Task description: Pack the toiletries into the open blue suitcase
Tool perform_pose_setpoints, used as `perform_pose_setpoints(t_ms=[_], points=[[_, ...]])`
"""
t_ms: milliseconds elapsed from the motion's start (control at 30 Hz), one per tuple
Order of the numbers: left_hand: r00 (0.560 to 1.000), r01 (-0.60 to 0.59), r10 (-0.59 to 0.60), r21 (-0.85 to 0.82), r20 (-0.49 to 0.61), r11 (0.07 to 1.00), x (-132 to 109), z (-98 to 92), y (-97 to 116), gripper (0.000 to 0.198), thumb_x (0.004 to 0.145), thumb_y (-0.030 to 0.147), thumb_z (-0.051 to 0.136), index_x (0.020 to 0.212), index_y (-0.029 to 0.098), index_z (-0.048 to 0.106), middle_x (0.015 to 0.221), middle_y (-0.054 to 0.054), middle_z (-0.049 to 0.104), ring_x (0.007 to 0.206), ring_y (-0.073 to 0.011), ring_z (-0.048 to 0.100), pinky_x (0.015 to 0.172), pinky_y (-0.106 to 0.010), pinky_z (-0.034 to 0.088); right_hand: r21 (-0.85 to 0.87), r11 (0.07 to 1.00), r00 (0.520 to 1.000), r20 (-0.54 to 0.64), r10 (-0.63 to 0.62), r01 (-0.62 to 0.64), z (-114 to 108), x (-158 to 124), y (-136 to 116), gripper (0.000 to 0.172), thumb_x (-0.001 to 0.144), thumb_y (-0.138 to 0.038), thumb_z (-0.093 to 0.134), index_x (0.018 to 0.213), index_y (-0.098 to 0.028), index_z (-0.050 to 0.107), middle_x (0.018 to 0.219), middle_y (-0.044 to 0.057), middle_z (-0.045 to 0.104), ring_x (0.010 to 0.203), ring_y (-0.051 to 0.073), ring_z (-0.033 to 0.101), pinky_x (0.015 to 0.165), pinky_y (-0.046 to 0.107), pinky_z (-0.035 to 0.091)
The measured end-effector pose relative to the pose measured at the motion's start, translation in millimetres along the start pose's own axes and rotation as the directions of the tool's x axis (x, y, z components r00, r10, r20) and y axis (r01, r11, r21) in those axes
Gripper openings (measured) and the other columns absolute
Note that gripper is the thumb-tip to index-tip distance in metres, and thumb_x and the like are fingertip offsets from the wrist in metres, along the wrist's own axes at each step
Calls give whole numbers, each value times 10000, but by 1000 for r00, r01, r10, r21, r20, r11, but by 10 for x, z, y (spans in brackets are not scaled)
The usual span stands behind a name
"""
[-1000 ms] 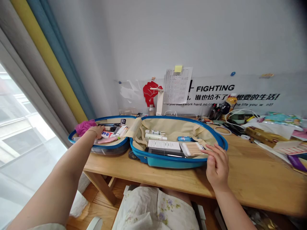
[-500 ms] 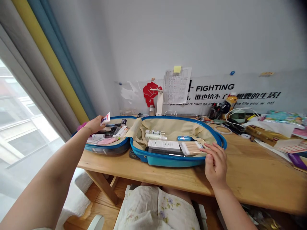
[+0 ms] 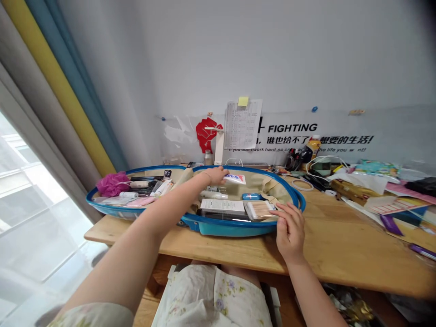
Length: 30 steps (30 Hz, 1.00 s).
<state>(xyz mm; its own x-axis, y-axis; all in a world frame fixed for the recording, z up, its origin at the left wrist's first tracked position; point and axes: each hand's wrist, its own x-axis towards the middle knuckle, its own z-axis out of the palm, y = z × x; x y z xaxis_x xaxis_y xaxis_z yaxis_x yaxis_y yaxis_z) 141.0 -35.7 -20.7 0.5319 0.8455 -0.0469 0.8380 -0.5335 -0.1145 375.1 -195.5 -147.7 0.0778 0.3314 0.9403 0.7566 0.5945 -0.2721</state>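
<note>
A small blue suitcase [image 3: 235, 227] lies open on the wooden desk [image 3: 354, 247], with two halves side by side. My left hand [image 3: 215, 175] reaches over the right half and holds a white tube with red and blue print [image 3: 235, 178]. My right hand [image 3: 289, 229] rests on the right half's front rim, fingers spread, next to a clear box of cotton swabs [image 3: 259, 210]. In that half also lie a white flat box [image 3: 222, 206], a small blue case [image 3: 251, 196] and a white bottle [image 3: 214, 195]. The left half [image 3: 112, 210] holds a pink bath puff [image 3: 109, 183] and several tubes.
Clutter covers the desk's right side: cables, a tape ring [image 3: 301, 185], packets, a green cup [image 3: 320, 166]. A paper sheet [image 3: 241, 123] and lettering hang on the wall behind. Curtains [image 3: 68, 95] and a window are at the left. My lap in floral cloth [image 3: 211, 299] is below the desk edge.
My left hand lifted the white tube out of the left half and carried it rightward over the right half. My right hand stayed on the rim. The camera shifted slightly right.
</note>
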Motion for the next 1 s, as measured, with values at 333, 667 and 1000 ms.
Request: perform_pose_setpoints(t_ms=[333, 667, 1000], points=[[992, -69, 76, -73, 103, 995, 579, 299, 519, 396, 926, 378, 572, 1267, 181, 534, 1279, -104, 555, 1085, -230, 584, 908, -458, 513, -11, 1000, 1000, 8, 10, -10, -11, 1, -16, 241, 918, -188, 417, 945, -219, 654, 1084, 75, 657, 1197, 252, 515, 1005, 500, 405], [994, -58, 76, -204, 80, 977, 688, 508, 536, 479, 911, 333, 586, 1358, 214, 459, 1365, -116, 494, 1133, -244, 572, 921, -444, 518, -12, 999, 999, 31, 42, -41, -23, -7, -23, 268, 921, -221, 406, 940, -230, 673, 1091, 74, 661, 1204, 260, 517, 1020, 513, 400], [997, -22, -2, -292, -79, 956, 554, 199, 272, 551, 846, 289, 571, 1377, 207, 450, 1389, -95, 520, 1253, -206, 516, 1065, -314, 413, -3, 999, 999, 20, 47, -47, -12, 0, -7, 260, 923, -240, 412, 924, -224, 672, 1055, 83, 664, 1188, 264, 523, 1008, 526, 402]])
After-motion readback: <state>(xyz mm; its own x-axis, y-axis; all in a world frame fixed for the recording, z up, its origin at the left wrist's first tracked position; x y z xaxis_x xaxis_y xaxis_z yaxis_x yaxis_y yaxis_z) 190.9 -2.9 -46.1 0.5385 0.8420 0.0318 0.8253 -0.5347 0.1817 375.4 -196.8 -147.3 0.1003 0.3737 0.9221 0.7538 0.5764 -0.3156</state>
